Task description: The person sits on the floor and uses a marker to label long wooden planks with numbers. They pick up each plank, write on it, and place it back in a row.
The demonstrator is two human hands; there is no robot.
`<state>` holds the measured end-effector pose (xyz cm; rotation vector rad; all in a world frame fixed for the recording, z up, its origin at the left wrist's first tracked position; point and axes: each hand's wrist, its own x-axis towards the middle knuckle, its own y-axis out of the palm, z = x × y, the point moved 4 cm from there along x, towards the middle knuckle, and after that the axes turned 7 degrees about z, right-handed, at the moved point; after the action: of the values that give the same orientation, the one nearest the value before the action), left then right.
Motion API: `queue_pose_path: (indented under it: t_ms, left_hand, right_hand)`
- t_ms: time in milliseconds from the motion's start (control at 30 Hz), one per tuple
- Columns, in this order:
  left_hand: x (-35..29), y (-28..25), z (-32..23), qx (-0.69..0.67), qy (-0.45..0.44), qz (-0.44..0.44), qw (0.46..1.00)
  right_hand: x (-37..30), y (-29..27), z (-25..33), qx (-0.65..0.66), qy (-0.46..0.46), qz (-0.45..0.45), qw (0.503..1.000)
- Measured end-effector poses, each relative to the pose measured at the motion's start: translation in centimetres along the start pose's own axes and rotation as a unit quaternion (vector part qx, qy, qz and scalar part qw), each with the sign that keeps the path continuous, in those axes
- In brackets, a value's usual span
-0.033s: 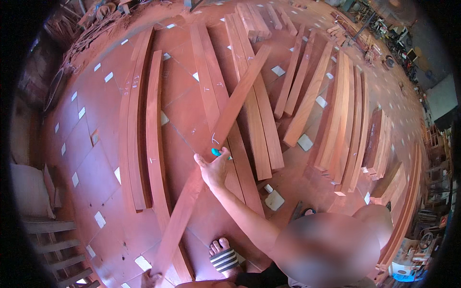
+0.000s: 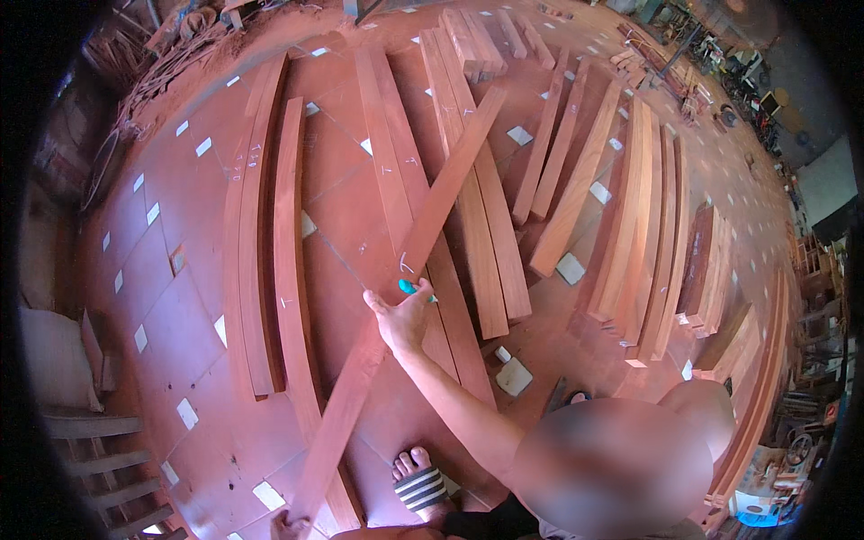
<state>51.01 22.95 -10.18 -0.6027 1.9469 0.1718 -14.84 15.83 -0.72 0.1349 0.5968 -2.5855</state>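
Observation:
A long reddish-brown wooden board (image 2: 454, 189) lies slantwise over other boards, running from the lower left up to the right. Around its middle my right hand (image 2: 402, 322) is closed, thumb on the left edge, fingers on the right. A small teal pen-like marker (image 2: 408, 286) is tucked between those fingers, its thin end pointing right. Just beyond the hand, a white mark shows on the board's face. At the near end, my left hand (image 2: 290, 525) grips the board; the lower frame edge cuts off part of it.
Boards lie on the dusty tiled floor: a pair (image 2: 252, 225) and a single one (image 2: 290, 234) at left, several stacks (image 2: 630, 225) at right. My sandalled foot (image 2: 421, 486) stands beside the slanted board. A slatted wooden piece (image 2: 99, 463) is at lower left. Tools and clutter line the far right.

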Motion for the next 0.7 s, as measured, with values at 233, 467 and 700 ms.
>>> queue_pose_path:
  t_ms: [233, 467, 700]
  left_hand:
    - [-0.2, 9.0, -4.1, 0.123, -0.012, -0.125, 0.984]
    - [-3.1, 16.4, -6.7, 0.085, 0.107, -0.484, 0.864]
    - [-4.7, 19.5, -21.0, 0.032, 0.318, -0.453, 0.832]
  right_hand:
    - [4.7, -5.6, -5.1, 0.265, 0.116, 0.013, 0.957]
    - [1.2, -8.1, 6.8, 0.392, 0.074, 0.14, 0.906]
    - [0.6, -13.1, 30.6, 0.409, -0.171, 0.19, 0.876]
